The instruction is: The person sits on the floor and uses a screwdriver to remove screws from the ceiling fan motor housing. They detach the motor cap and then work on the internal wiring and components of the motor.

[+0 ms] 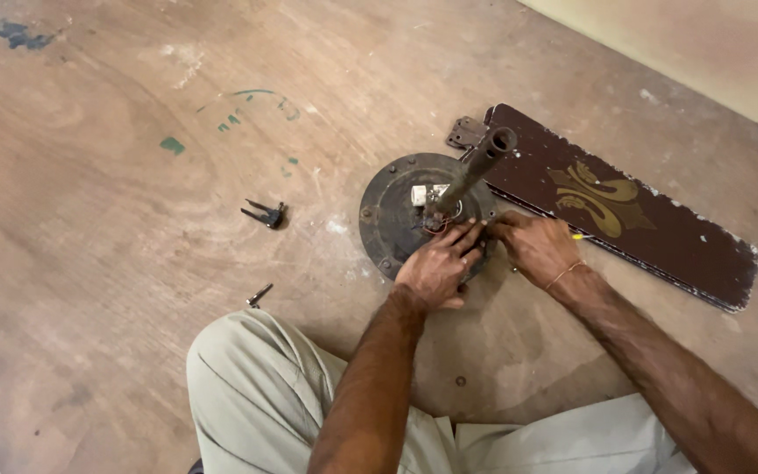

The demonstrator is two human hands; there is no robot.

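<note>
A round dark metal fan motor [389, 211] lies flat on the floor with a rusty rod [477, 167] rising from its middle. A small white block [419, 194] and some wires sit on top beside the rod. My left hand [439, 266] rests on the motor's near edge, fingers pressed down by the rod's base. My right hand [535, 247] touches the motor's right edge, fingers curled; a thin yellow-tipped object [580, 236] shows just beyond it. What the fingers pinch is hidden.
A dark brown fan blade [660, 228] with a gold ornament and a metal bracket [467, 132] lies to the right, near the wall [730, 53]. A small black metal clip [267, 213] and a short bolt [259, 295] lie on the brown floor to the left. My knees fill the bottom.
</note>
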